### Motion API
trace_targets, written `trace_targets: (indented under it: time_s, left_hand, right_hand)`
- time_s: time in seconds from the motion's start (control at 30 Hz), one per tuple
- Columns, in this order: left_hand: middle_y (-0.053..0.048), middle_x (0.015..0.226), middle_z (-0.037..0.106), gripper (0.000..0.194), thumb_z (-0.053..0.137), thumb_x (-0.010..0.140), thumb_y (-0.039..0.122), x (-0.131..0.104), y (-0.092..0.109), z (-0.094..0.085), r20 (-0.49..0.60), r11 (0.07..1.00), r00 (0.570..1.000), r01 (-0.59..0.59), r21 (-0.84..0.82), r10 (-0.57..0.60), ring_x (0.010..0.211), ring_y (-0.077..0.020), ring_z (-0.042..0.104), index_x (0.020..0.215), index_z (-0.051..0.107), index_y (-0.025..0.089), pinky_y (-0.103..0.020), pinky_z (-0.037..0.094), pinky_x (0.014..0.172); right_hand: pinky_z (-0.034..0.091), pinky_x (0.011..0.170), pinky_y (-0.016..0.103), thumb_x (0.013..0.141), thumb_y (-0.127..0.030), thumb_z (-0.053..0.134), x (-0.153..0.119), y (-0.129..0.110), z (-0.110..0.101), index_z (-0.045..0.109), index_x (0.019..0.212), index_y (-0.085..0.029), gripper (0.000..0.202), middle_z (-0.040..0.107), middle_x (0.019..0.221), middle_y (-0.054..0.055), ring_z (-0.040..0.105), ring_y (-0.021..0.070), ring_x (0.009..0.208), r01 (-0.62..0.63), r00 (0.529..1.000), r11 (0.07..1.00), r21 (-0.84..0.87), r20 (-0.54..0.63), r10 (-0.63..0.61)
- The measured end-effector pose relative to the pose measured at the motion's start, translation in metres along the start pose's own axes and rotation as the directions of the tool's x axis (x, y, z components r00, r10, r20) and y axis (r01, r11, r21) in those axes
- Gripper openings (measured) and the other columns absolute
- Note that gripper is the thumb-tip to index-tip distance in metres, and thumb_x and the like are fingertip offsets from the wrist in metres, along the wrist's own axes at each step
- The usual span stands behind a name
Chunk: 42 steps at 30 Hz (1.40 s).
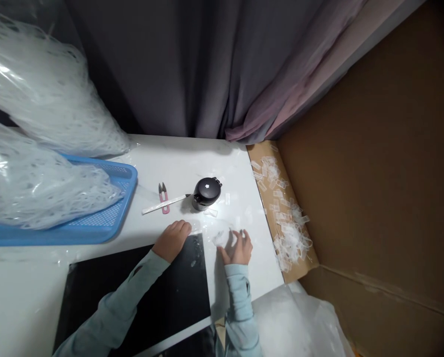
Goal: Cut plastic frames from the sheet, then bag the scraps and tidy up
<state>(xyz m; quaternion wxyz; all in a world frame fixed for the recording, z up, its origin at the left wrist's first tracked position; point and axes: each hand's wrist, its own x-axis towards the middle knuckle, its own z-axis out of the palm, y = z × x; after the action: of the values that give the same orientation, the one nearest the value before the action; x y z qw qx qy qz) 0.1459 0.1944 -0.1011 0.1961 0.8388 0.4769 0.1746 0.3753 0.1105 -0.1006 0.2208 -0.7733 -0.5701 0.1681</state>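
Note:
My left hand [172, 240] rests closed at the top edge of a black board [147, 287]; whatever its fingers hold, if anything, is too small to make out. To its right, my right hand [239, 248] has thumb and fingers curled around the edge of a small translucent white piece [222, 236] on the white table [199, 156]. Beyond the hands stands a round black container [207, 192] with its lid down. A white pen-like stick [162, 205] lies across pink thread snips [163, 198] to the left of the container.
Clear bags of white stringy material [50, 183] fill a blue basket [123, 218] at the left. Small clear tags [290, 240] lie on a cardboard flap [299, 275] at the right, beside a tall cardboard wall [374, 163]. A dark curtain [162, 64] hangs behind. A plastic bag [299, 322] is lower right.

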Motion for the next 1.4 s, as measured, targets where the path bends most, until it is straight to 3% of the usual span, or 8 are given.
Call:
trace_targets:
  time_s: [0.1, 0.3, 0.37, 0.47, 0.6, 0.97, 1.2, 1.4]
  left_hand:
    - [-0.007, 0.083, 0.062, 0.025, 0.038, 0.097, 0.016, 0.003, 0.013, 0.005, 0.0, 0.995, 0.999, -0.047, -0.091, 0.048, 0.078, -0.0226, 0.058, 0.083, 0.057, 0.019, -0.036, 0.047, 0.073]
    - [-0.006, 0.121, 0.064, 0.027, 0.05, 0.092, 0.021, 0.016, 0.053, 0.018, 0.029, 0.951, 0.982, -0.171, -0.257, 0.185, 0.114, -0.0211, 0.058, 0.117, 0.06, 0.024, -0.034, 0.048, 0.095]
    - [-0.008, 0.138, 0.055, 0.037, 0.054, 0.089, 0.025, 0.02, 0.055, 0.022, 0.03, 0.96, 0.989, -0.135, -0.247, 0.146, 0.129, -0.027, 0.049, 0.126, 0.058, 0.025, -0.042, 0.044, 0.103]
    - [-0.016, 0.151, 0.041, 0.059, 0.056, 0.09, 0.041, 0.025, 0.051, 0.031, -0.013, 0.983, 0.998, -0.065, -0.169, 0.064, 0.14, -0.0333, 0.038, 0.143, 0.044, 0.018, -0.05, 0.036, 0.111]
    - [-0.021, 0.155, 0.034, 0.065, 0.049, 0.096, 0.045, 0.028, 0.049, 0.046, -0.089, 0.994, 0.993, -0.082, -0.072, 0.075, 0.146, -0.0344, 0.029, 0.149, 0.034, 0.011, -0.053, 0.029, 0.116]
    - [-0.017, 0.152, 0.042, 0.051, 0.046, 0.098, 0.033, 0.027, 0.048, 0.051, -0.172, 0.99, 0.976, -0.138, -0.005, 0.135, 0.145, -0.032, 0.032, 0.143, 0.043, 0.011, -0.051, 0.032, 0.115]
    - [-0.015, 0.151, 0.044, 0.046, 0.045, 0.098, 0.032, 0.028, 0.051, 0.051, -0.152, 0.992, 0.98, -0.124, 0.036, 0.128, 0.144, -0.0314, 0.033, 0.14, 0.048, 0.012, -0.05, 0.032, 0.116]
    - [-0.015, 0.15, 0.045, 0.046, 0.046, 0.098, 0.033, 0.027, 0.05, 0.051, -0.148, 0.991, 0.98, -0.129, 0.037, 0.133, 0.144, -0.0315, 0.034, 0.139, 0.05, 0.012, -0.051, 0.033, 0.115]
  right_hand:
    - [0.034, 0.103, 0.065, 0.079, -0.042, 0.066, -0.003, -0.002, 0.003, 0.057, 0.127, -0.014, 0.056, 0.046, 0.141, 0.025, 0.04, 0.0418, 0.134, 0.004, 0.997, 1.0, 0.029, -0.081, -0.002]
    - [0.044, 0.105, 0.047, 0.089, -0.03, 0.044, 0.014, 0.02, -0.022, 0.066, 0.11, -0.018, 0.032, 0.06, 0.127, 0.015, 0.055, 0.0264, 0.124, -0.107, 0.976, 0.994, 0.034, -0.185, 0.112]
    - [0.039, 0.108, 0.054, 0.089, -0.04, 0.045, 0.027, 0.045, -0.046, 0.058, 0.124, -0.012, 0.047, 0.048, 0.14, 0.023, 0.044, 0.0335, 0.134, -0.28, 0.913, 0.96, -0.017, -0.312, 0.261]
    - [0.026, 0.103, 0.076, 0.081, -0.062, 0.054, 0.042, 0.085, -0.072, 0.034, 0.147, -0.006, 0.089, 0.018, 0.154, 0.034, 0.02, 0.0508, 0.142, -0.573, 0.735, 0.818, -0.055, -0.477, 0.482]
    - [0.018, 0.096, 0.084, 0.072, -0.078, 0.055, 0.052, 0.119, -0.074, 0.022, 0.154, -0.008, 0.113, 0.017, 0.154, 0.037, 0.02, 0.0576, 0.139, -0.74, 0.61, 0.667, -0.087, -0.506, 0.61]
    - [0.024, 0.111, 0.063, 0.083, -0.075, 0.044, 0.127, 0.153, -0.092, 0.021, 0.157, -0.017, 0.097, 0.029, 0.157, 0.022, 0.026, 0.0396, 0.142, -0.581, 0.806, 0.743, -0.333, -0.364, 0.467]
    - [0.032, 0.101, 0.065, 0.081, -0.068, 0.057, 0.154, 0.16, -0.095, 0.046, 0.142, -0.019, 0.079, 0.043, 0.144, 0.024, 0.037, 0.043, 0.131, -0.578, 0.806, 0.727, -0.369, -0.398, 0.439]
    - [0.047, 0.097, 0.048, 0.092, -0.041, 0.062, 0.172, 0.17, -0.1, 0.06, 0.117, -0.016, 0.036, 0.059, 0.123, 0.009, 0.057, 0.0252, 0.113, -0.473, 0.874, 0.78, -0.411, -0.336, 0.353]
